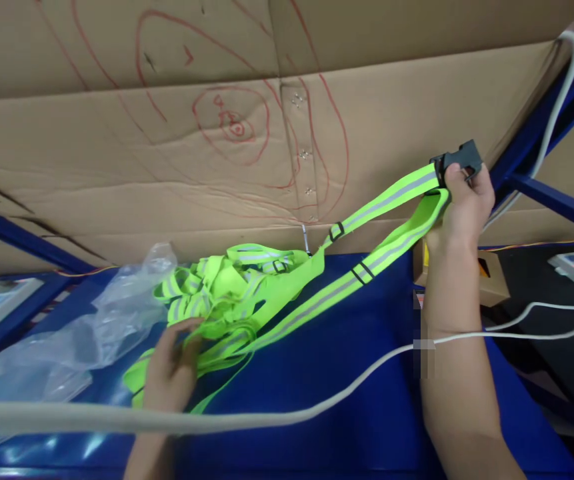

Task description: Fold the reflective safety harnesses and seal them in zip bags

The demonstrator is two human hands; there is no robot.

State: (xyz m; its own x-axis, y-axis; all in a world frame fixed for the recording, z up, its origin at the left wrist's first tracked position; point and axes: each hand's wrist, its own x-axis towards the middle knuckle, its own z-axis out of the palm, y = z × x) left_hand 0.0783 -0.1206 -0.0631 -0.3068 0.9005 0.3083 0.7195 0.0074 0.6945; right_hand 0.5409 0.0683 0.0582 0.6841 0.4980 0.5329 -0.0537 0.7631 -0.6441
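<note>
At the far left a crumpled clear plastic bag [131,313] lies on the blue surface [327,360]. Next to it my left hand [171,367] is curled over the near end of the yellow-green strap [317,305]; part of my fingers is hidden, so I cannot tell whether they close on it. A white cable [247,422] runs in front of that wrist and across to the right. Just beyond my fingers, most of the strap lies in a loose heap [221,287] before the cardboard [391,120], which bears red drawn loops. From the heap two lengths with grey stripes slant up rightward, each with a black slider on it. They lead to my raised right hand [467,207], which grasps the black buckle [459,160] between thumb and fingers. Below it, beside my forearm, sits a small cardboard box [497,283].
</note>
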